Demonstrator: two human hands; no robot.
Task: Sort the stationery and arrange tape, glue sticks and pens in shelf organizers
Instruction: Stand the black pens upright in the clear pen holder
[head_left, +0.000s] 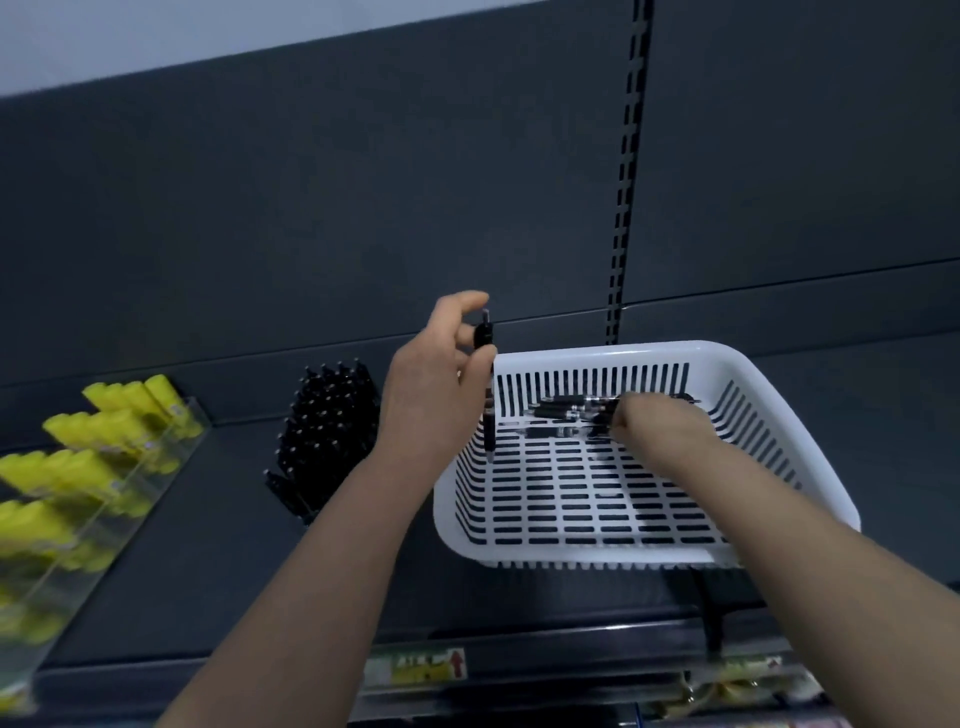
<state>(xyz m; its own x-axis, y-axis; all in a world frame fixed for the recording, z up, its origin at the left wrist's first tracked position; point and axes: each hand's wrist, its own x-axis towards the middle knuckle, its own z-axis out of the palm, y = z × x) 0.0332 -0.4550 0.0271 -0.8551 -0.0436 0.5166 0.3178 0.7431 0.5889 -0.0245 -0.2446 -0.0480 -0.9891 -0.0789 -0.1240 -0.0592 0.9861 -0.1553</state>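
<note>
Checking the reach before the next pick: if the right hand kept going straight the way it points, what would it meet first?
The loose black pens lying in the white basket. The right hand is nearly on them, though blur hides contact. Behind them stands the basket's far wall.

The basket (670, 354) is white, its walls patterned with upright slots and its floor with a grid of short dark slots. The pens (569, 413) inside are black with silvery glints. The single pen (483, 336) in the left hand (436, 379) is black. At the dark slate-grey shelf's (218, 582) left edge, the glue sticks (104, 431) are bright yellow. The front-edge label (426, 667) is yellow-green with a red arrow.
</note>
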